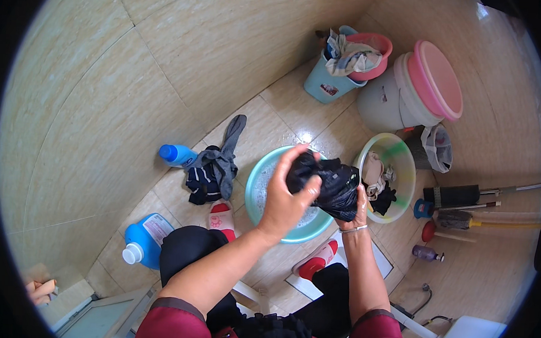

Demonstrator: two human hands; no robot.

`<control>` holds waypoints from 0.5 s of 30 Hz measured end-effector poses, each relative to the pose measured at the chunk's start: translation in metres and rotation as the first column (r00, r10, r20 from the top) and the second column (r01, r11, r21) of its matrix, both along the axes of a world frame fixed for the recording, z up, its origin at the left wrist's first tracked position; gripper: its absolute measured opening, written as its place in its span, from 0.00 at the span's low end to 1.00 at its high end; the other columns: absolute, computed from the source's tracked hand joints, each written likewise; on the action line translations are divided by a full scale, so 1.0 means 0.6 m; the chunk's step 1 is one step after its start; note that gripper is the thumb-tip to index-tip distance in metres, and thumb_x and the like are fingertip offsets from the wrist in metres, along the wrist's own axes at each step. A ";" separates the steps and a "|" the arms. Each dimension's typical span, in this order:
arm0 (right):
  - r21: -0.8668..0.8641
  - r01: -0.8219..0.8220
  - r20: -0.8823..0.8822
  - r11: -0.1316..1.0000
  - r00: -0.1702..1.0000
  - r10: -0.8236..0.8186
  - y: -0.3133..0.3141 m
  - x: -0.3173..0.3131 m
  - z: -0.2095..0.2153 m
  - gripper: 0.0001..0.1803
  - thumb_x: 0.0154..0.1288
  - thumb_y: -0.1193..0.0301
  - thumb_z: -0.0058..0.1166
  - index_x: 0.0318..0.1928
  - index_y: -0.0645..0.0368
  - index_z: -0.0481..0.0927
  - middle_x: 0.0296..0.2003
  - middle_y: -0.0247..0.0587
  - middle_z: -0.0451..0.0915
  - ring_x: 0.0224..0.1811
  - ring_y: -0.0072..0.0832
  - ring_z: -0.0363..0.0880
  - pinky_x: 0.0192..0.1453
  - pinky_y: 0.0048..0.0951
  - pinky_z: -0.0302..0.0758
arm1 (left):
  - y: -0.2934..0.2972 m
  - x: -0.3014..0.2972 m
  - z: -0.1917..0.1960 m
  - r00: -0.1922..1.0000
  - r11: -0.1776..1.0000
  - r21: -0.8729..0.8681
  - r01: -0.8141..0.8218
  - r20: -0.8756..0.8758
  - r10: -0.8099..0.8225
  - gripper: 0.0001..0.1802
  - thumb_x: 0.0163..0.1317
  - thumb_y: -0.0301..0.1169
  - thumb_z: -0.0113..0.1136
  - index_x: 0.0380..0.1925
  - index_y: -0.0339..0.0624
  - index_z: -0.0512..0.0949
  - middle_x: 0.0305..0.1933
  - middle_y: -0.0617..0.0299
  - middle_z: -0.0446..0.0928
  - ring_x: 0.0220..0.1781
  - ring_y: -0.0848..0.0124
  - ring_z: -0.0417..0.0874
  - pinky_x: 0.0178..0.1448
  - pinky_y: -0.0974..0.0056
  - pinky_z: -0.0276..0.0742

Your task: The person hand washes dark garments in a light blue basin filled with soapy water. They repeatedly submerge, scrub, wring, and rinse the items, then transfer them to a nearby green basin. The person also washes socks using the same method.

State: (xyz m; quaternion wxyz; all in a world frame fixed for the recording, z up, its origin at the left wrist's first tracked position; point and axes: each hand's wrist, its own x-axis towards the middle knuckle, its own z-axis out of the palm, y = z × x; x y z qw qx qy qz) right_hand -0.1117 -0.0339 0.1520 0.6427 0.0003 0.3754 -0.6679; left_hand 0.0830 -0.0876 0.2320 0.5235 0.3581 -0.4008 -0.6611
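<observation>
Between my two hands is a bunched, wet black cloth (339, 187), held above a light green basin (252, 207) of sudsy water. My left hand (287, 197) grips its left side, thumb and fingers curled round the fabric. On the other side my right hand (359, 212), with a bracelet at the wrist, is closed on the cloth from below; some of its fingers are hidden behind it. What kind of garment the cloth is, I cannot tell.
Left of the basin lie grey and striped socks (222, 161) beside a blue bottle (176, 155). A large blue jug (150, 239) stands nearer. A pale green tub (404, 196) with clothes is at right. Buckets (379, 101) stand behind; brushes (452, 219) line the right wall.
</observation>
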 end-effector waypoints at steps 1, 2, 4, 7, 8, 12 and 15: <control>0.055 -0.005 0.015 0.998 1.000 0.004 -0.002 0.004 -0.004 0.17 0.67 0.61 0.50 0.49 0.60 0.77 0.45 0.44 0.82 0.46 0.38 0.82 0.56 0.40 0.79 | 0.004 -0.002 0.002 0.998 0.987 -0.152 0.051 0.048 -0.044 0.29 0.57 0.23 0.60 0.61 0.38 0.66 0.55 0.56 0.74 0.57 0.69 0.74 0.65 0.65 0.67; -0.034 -0.092 0.096 0.995 0.991 0.094 -0.001 0.007 -0.007 0.18 0.67 0.60 0.49 0.49 0.60 0.77 0.45 0.45 0.81 0.47 0.38 0.82 0.56 0.40 0.79 | 0.009 0.000 0.002 0.984 0.942 -0.311 0.124 0.160 -0.077 0.29 0.56 0.23 0.61 0.60 0.38 0.67 0.56 0.55 0.75 0.61 0.66 0.74 0.68 0.62 0.64; -0.160 -0.223 0.243 0.962 0.935 0.257 0.005 0.013 -0.012 0.20 0.68 0.57 0.48 0.50 0.59 0.77 0.46 0.47 0.81 0.48 0.37 0.81 0.56 0.41 0.79 | 0.025 0.004 -0.002 0.922 0.781 -0.547 0.301 0.375 -0.093 0.30 0.51 0.23 0.63 0.58 0.42 0.70 0.57 0.52 0.75 0.63 0.60 0.73 0.72 0.50 0.59; 0.208 -0.368 0.132 0.906 0.928 0.347 0.004 0.020 -0.014 0.22 0.69 0.54 0.46 0.49 0.60 0.76 0.43 0.49 0.81 0.44 0.41 0.82 0.50 0.41 0.81 | 0.062 -0.001 -0.014 0.831 0.541 -0.672 0.506 0.548 -0.096 0.28 0.50 0.26 0.65 0.55 0.46 0.74 0.54 0.52 0.76 0.61 0.59 0.75 0.72 0.43 0.57; 0.400 -0.346 0.025 0.849 0.930 0.368 -0.002 0.024 -0.015 0.22 0.69 0.53 0.46 0.46 0.61 0.77 0.39 0.50 0.81 0.40 0.43 0.82 0.47 0.40 0.81 | 0.072 -0.005 -0.022 0.819 0.465 -0.707 0.533 0.569 -0.075 0.23 0.52 0.29 0.64 0.50 0.45 0.77 0.51 0.54 0.77 0.57 0.60 0.77 0.70 0.43 0.60; 0.375 -0.534 -0.087 0.758 0.794 0.602 -0.026 0.044 -0.007 0.16 0.63 0.60 0.55 0.35 0.62 0.75 0.29 0.48 0.80 0.34 0.39 0.83 0.40 0.37 0.81 | 0.120 -0.023 -0.050 0.832 0.323 -0.777 0.540 0.551 -0.067 0.04 0.51 0.29 0.55 0.22 0.44 0.73 0.23 0.63 0.71 0.36 0.66 0.77 0.61 0.55 0.71; 0.419 -0.549 -0.274 0.723 0.682 0.678 -0.036 0.063 0.002 0.14 0.61 0.63 0.59 0.34 0.64 0.77 0.29 0.46 0.81 0.31 0.32 0.82 0.37 0.32 0.80 | 0.138 -0.026 -0.077 0.813 0.273 -0.772 0.574 0.578 -0.072 0.06 0.49 0.29 0.56 0.16 0.45 0.71 0.22 0.62 0.71 0.33 0.66 0.76 0.50 0.59 0.73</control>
